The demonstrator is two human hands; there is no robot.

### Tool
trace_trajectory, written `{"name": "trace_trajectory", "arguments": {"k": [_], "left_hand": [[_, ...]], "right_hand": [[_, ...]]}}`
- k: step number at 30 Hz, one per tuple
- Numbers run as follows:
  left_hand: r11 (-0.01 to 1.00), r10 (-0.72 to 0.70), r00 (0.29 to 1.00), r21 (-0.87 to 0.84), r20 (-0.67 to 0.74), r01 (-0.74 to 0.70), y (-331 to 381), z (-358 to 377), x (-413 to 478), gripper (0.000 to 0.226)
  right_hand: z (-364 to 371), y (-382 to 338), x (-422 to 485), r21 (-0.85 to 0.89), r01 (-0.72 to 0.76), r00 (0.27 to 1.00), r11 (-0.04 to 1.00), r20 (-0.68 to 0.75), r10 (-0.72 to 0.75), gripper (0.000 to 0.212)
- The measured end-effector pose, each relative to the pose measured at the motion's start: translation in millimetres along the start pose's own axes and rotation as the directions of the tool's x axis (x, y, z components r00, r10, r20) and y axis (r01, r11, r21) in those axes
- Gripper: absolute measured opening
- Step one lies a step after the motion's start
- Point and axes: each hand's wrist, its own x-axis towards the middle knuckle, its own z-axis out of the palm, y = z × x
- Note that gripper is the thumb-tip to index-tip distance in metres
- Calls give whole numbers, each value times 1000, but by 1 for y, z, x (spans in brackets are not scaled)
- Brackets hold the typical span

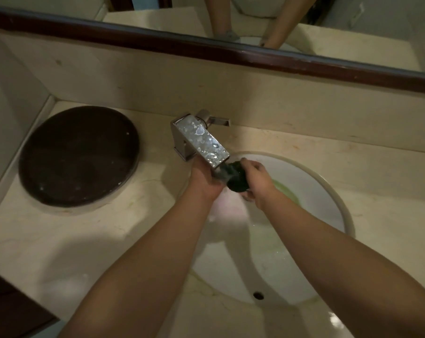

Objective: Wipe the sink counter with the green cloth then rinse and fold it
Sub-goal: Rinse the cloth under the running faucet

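The green cloth (236, 177) is bunched into a dark wet wad right under the spout of the chrome faucet (201, 140), over the white sink basin (316, 191). My left hand (205, 179) grips the wad's left side, partly hidden beneath the spout. My right hand (256, 179) clasps its right side from above. Water appears to run onto the cloth. Greenish water lies in the basin's bottom. The beige marble counter (60, 240) surrounds the sink.
A round dark brown lid or tray (78, 154) lies on the counter at the left. The faucet handle (216, 119) points right, near the backsplash. A dark-framed mirror (231, 52) runs above. The overflow hole (258, 295) sits at the basin's near wall.
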Motion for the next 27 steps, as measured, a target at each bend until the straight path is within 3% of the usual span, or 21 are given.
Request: {"name": "trace_trajectory", "arguments": {"k": [7,11,14,18,22,24,27], "left_hand": [[986,-11,1000,168,-11,12,-1,-7,-1,24],[938,117,992,334,-57,-91,-1,-15,5,14],[905,177,980,406,-87,-127,5,-27,8,29],[943,150,989,300,-2,-143,0,-39,6,36],[986,108,992,124,66,-115,-5,-37,7,61],[991,88,996,100,31,-91,-2,-34,12,53],[992,69,997,104,-16,-67,0,-29,14,27]], "right_hand": [[3,27,4,43,-216,945,975,260,198,78],[14,40,-1,152,-300,906,942,354,231,63],[16,38,-5,208,-277,939,938,266,218,49],[13,30,-2,216,-215,977,953,62,206,48],[21,21,-4,292,-170,981,941,142,134,42],[26,21,-10,277,-129,986,952,139,93,40],[31,29,-14,252,-241,962,937,193,195,45]]}}
